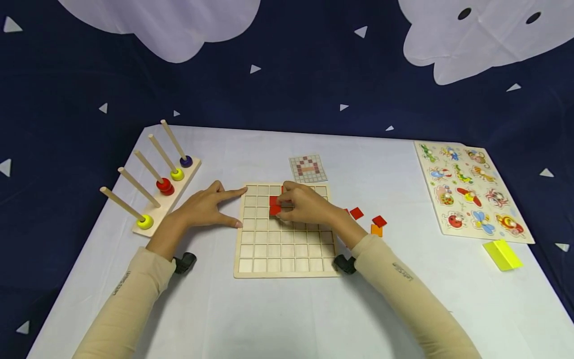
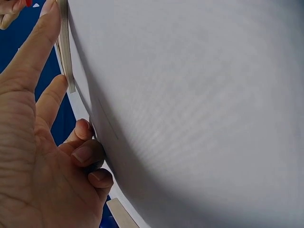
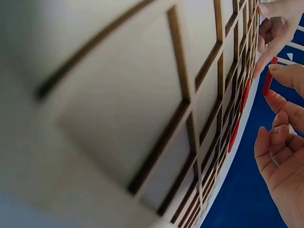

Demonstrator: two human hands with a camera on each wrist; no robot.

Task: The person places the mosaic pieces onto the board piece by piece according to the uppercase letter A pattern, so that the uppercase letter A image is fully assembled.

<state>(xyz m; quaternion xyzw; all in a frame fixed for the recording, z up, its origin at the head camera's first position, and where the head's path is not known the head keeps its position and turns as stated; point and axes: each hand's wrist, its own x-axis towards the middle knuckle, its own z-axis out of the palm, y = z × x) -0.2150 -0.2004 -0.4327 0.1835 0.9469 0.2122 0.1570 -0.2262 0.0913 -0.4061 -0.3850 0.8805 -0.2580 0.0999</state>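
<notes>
A wooden grid board (image 1: 273, 250) lies on the table between both hands. My right hand (image 1: 307, 203) pinches a red square tile (image 3: 270, 77) by its edges, just above the upper middle of the grid. Other red tiles (image 3: 245, 95) sit in the board near it, partly hidden by this hand in the head view. At the board's left edge, my left hand (image 1: 199, 207) touches the frame with outstretched thumb and index fingertips. Its remaining fingers (image 2: 88, 153) are bent and hold nothing. Behind the board lies a small pattern card (image 1: 308, 168).
Loose red tiles (image 1: 379, 221) and an orange tile (image 1: 376, 230) lie right of the board. A peg stand (image 1: 168, 200) with coloured rings is at left. Far right are an insect picture board (image 1: 475, 192) and a folded yellow paper (image 1: 502, 255).
</notes>
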